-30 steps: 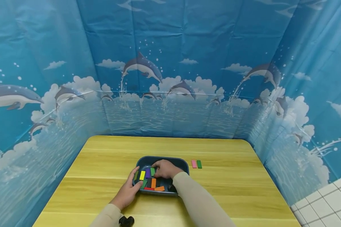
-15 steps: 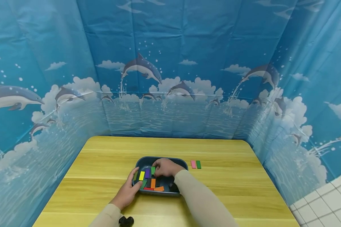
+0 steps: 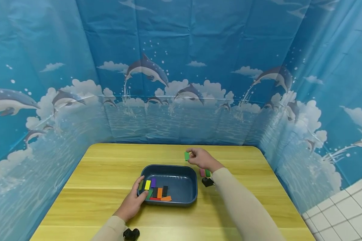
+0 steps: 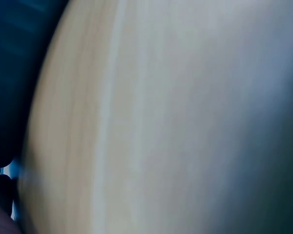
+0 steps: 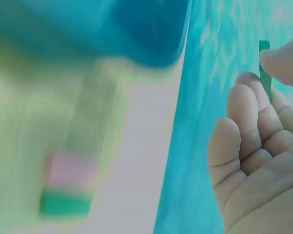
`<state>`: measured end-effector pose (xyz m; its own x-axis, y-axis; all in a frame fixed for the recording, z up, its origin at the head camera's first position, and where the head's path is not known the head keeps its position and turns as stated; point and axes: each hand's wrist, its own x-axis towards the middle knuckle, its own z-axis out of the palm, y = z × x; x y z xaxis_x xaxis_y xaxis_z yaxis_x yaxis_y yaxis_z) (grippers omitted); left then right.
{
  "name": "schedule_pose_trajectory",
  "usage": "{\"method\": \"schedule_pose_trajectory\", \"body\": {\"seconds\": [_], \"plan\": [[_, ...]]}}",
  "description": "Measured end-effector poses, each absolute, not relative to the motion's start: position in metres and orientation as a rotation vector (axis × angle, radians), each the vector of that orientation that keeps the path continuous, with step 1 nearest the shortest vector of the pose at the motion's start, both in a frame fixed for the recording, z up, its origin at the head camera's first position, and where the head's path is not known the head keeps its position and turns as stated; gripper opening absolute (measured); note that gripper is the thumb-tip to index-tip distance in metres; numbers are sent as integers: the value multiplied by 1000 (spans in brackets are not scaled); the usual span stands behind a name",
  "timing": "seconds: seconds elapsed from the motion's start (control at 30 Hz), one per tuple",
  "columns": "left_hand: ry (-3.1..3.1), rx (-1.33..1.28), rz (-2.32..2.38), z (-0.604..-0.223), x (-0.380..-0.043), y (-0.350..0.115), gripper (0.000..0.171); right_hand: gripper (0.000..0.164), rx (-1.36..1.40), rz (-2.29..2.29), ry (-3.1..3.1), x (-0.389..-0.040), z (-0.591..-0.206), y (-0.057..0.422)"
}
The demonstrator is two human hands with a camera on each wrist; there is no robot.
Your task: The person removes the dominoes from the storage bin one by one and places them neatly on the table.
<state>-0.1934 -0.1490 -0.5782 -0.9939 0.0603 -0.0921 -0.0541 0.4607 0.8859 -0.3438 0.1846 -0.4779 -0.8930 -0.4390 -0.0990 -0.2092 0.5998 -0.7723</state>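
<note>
Three sides of the space, from nine o'clock through twelve round to three, are hung with a blue dolphin curtain (image 3: pixel 175 40), and white tiles (image 3: pixel 347 214) show at four. Inside that stands the yellow wood-grained worktop (image 3: pixel 87 201), cream sleeves (image 3: pixel 244 201) reaching over it from six o'clock. Near its middle I see a dark blue tray (image 3: pixel 182 185), the centre of my clock from here on. The person's left hand (image 3: pixel 131 202) grips the tray at nine o'clock, thumb over the rim, fingers along the outside of the wall. Out past the far rim, at one o'clock, the right hand (image 3: pixel 201 158) has a bright green piece (image 3: pixel 186 156) pinched between thumb and fingers, the remaining fingers half curled; whether that piece touches the worktop I can't tell. Each wrist carries a small black device (image 3: pixel 131 234). Down at the small end, a pink piece (image 3: pixel 202 172) and a dark green piece (image 3: pixel 207 173) lie side by side on the worktop at two o'clock. Inside the tray, a yellow piece (image 3: pixel 147 184) lies at nine beside a purple piece (image 3: pixel 153 182), a red piece (image 3: pixel 155 199) at seven, and an orange piece (image 3: pixel 166 198) at six.
</note>
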Motion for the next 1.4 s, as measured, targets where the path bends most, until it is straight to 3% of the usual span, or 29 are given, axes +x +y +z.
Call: {"method": "schedule_pose_trajectory", "body": {"seconds": [0.23,0.43,0.83,1.4], "plan": [[2620,-1,1558,-574,-194,-150,65,58,-304,-1156,2631,-356,-500,255],[2618,6,1563,-574,-193,-151,66,56,-203,-1088,2634,-352,-519,287],[2620,10,1545,-575,-192,-149,67,52,-196,-1021,2642,-339,-551,300],[2590,4,1563,-574,-190,-146,67,51,-174,-956,2697,-330,-562,299]]}}
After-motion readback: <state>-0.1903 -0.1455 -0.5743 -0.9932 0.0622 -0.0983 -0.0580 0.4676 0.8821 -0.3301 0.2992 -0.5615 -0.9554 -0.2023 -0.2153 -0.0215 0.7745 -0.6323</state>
